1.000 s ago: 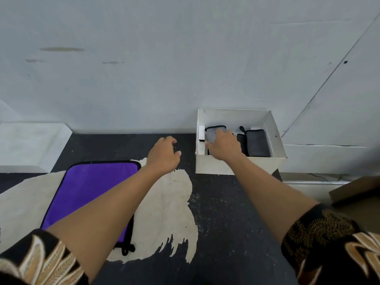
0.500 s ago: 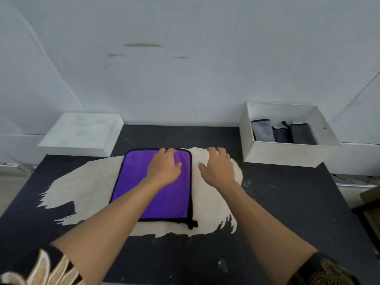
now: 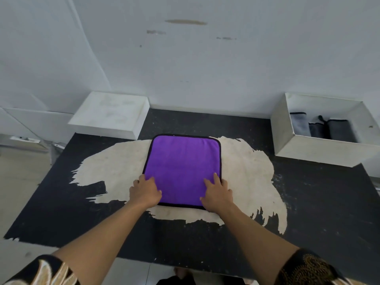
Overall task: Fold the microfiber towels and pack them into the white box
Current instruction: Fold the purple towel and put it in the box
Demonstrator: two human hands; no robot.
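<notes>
A purple microfiber towel (image 3: 182, 165) with black edging lies flat and unfolded on the table's worn pale patch. My left hand (image 3: 145, 191) rests on its near left corner, fingers spread on the cloth. My right hand (image 3: 218, 192) rests on its near right corner, fingers straight and flat. The white box (image 3: 287, 130) stands at the far right of the table. Inside it stand three folded grey towels (image 3: 319, 127) side by side.
The black table (image 3: 318, 202) has a large worn pale patch in the middle. A white lid or block (image 3: 109, 114) lies at the far left against the wall. The table's near edge runs just above my elbows, with tiled floor below.
My right hand left the box and came to the purple towel. Both hands slid from the towel's far edge to its near corners. The view swung left and down.
</notes>
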